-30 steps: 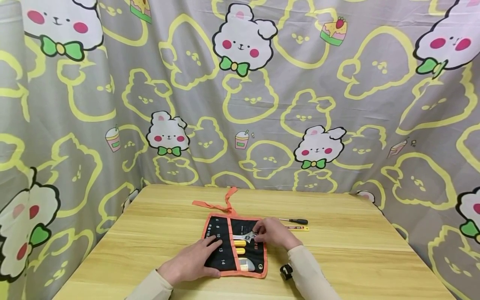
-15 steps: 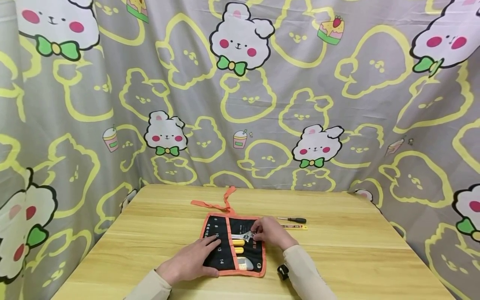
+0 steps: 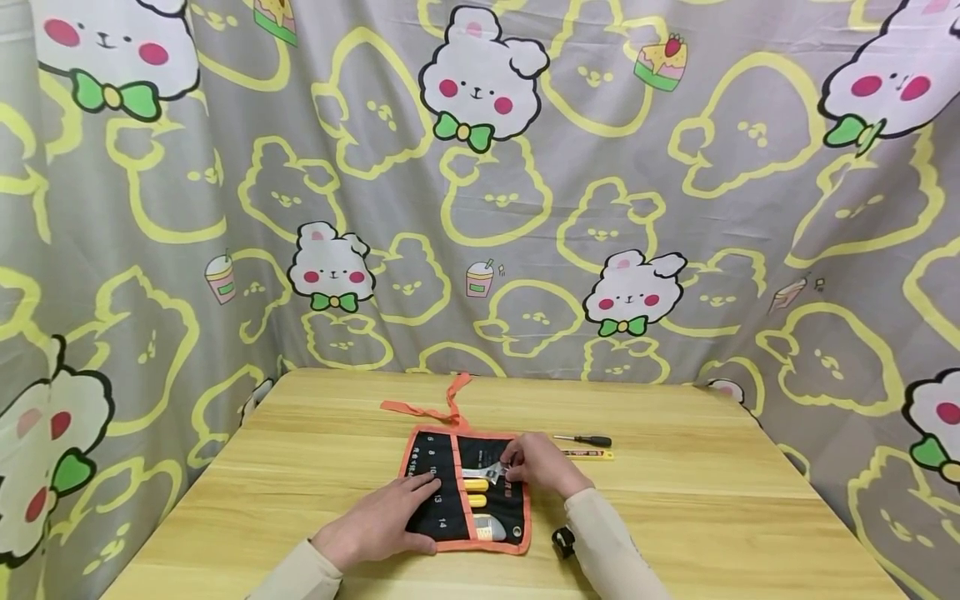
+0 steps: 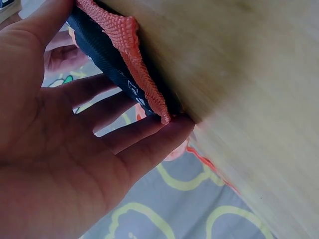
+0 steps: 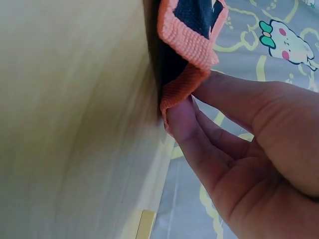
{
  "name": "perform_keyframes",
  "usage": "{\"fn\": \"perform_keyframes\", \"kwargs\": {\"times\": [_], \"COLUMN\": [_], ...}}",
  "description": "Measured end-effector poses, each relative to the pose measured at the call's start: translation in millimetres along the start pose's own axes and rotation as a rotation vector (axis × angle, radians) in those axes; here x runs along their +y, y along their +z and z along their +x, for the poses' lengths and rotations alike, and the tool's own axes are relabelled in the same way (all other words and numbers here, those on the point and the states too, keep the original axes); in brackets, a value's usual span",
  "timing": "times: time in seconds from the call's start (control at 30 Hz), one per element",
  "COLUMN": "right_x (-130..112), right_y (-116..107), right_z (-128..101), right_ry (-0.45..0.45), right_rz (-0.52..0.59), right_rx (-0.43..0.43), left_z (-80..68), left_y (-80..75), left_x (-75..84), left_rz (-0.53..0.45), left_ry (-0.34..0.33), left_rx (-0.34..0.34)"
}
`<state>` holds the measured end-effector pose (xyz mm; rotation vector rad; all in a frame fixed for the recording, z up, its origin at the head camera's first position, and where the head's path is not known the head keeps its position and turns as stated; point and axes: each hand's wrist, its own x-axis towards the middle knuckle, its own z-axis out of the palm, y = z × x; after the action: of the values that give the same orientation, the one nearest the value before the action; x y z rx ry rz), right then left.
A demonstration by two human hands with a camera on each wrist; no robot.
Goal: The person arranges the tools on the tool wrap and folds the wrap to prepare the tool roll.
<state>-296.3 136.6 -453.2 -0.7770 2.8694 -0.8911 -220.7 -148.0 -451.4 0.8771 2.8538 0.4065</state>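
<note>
A black tool roll (image 3: 442, 525) with orange edging lies unrolled on the table, printed with size numbers. My left hand (image 3: 382, 512) rests on its left part with fingers spread; in the left wrist view those fingers (image 4: 149, 139) lie along the orange edge. With thumb and fingers, my right hand (image 3: 543, 467) pinches the head of a silver adjustable wrench (image 3: 487, 473), whose handle is hidden in a pocket. Below it, two yellow handles (image 3: 477, 500) and a grey, rounded tool end (image 3: 489, 527) stick out of pockets. The right wrist view shows my right hand (image 5: 249, 144) by the roll's orange edge.
A black-handled screwdriver (image 3: 592, 440) and a narrow yellow strip (image 3: 588, 455) lie beyond my right hand. Orange ties (image 3: 450, 404) trail toward the back of the table (image 3: 675, 483). A small black object (image 3: 564, 542) sits by my right sleeve. Patterned curtains (image 3: 517, 208) surround the table.
</note>
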Motion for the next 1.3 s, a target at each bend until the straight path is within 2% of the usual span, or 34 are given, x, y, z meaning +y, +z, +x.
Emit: {"fn": "perform_keyframes", "kwargs": {"times": [0.17,0.8,1.3], "right_x": [0.2,-2.1,-4.6], "right_y": [0.1,3.0,5.7], "right_z": [0.7,3.0,6.8], "right_ry": [0.017,-0.019,-0.012], "right_rz": [0.007,0.000,-0.022], "right_rx": [-0.003,0.000,0.003], "left_z": [0.4,1.1,0.7], "left_y": [0.2,-1.3,-2.0], "left_x": [0.0,0.8,1.0], "left_rz": [-0.011,-0.039,-0.040], "left_ry": [0.001,-0.002,0.000], "left_rx": [-0.004,0.010,0.008]}}
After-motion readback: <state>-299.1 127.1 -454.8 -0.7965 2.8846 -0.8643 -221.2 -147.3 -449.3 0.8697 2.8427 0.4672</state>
